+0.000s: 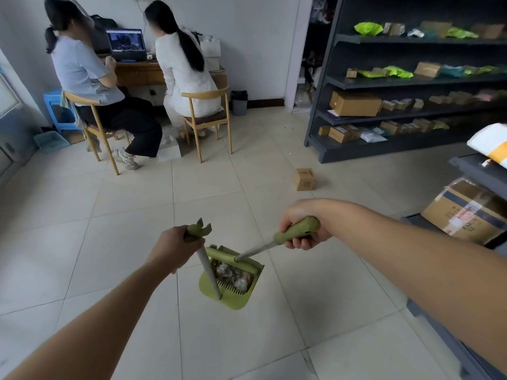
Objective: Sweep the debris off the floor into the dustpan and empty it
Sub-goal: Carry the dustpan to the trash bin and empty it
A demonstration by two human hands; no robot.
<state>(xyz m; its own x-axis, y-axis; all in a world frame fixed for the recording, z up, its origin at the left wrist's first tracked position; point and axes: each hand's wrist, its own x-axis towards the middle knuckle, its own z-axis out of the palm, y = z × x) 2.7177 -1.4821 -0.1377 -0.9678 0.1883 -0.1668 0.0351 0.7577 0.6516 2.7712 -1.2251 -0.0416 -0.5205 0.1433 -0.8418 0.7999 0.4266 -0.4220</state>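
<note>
Left hand point(175, 244) is clenching the green grip of the dustpan point(230, 286) pole; right hand point(303, 226) is wrapping the broom point(297, 230) handle, its head lying inside the pan. The pan is resting on the tiled floor point(109, 242) at centre, holding crumpled debris point(230, 274). At 1 o'clock, a small cardboard box point(304, 179) is sitting; at 11 o'clock, two people are sitting on wooden chairs point(211, 119).

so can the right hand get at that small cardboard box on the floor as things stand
Probably not yet. The right hand is closed around the broom handle, and the small cardboard box sits farther out on the tiles. Nothing lies between them, but the hand would have to let go of the broom and stretch forward.
</note>
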